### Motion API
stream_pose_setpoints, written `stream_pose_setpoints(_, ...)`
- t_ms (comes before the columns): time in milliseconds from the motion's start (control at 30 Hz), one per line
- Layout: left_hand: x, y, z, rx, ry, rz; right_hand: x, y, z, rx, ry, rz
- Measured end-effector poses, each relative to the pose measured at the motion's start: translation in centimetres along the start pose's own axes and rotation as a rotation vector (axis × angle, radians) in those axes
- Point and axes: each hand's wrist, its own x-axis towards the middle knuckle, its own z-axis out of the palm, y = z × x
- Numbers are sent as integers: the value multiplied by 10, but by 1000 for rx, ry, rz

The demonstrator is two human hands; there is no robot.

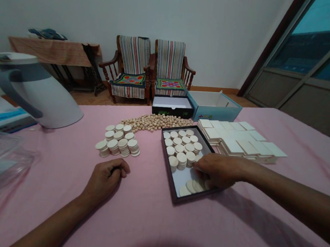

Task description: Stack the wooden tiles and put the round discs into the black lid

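Observation:
My right hand reaches into a shallow dark-rimmed box lid, its curled fingertips at a stack of round wooden discs on the right side. More stacked discs stand in rows in the lid's far part. Beneath the hand, several loose discs lie fanned out along the near edge. On the pink cloth rests my left hand, its fingers curled in with nothing visible in them. Just beyond it stand further stacks of round discs.
Small wooden pieces are heaped behind the lid. Square wooden tiles are stacked at right. A black box and a light blue box stand behind. A white-grey jug and clear plastic containers occupy the left.

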Motion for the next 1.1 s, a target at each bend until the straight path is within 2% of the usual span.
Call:
stream_pose_setpoints(133,-1,7,-3,4,-34,42,-4,0,-2,72,-22,14)
stream_pose_setpoints(267,-1,21,-8,-11,-117,124,-17,9,-7,191,37,-30)
stream_pose_setpoints(333,-2,29,-6,-28,-166,155,-24,18,-11,231,129,-26)
stream_pose_setpoints(433,-6,37,5,-49,-211,176,-25,30,-13,281,301,86)
stream_pose_setpoints(567,-10,37,23,-23,-169,182,-12,37,-2,294,527,216)
stream_pose_setpoints(667,-11,32,29,-70,-157,148,-2,34,11,252,632,315)
stream_pose_setpoints(867,-9,27,27,-125,-175,113,5,24,24,255,733,399)
stream_pose_setpoints(1100,-9,27,27,-126,-171,130,9,18,24,191,715,420)
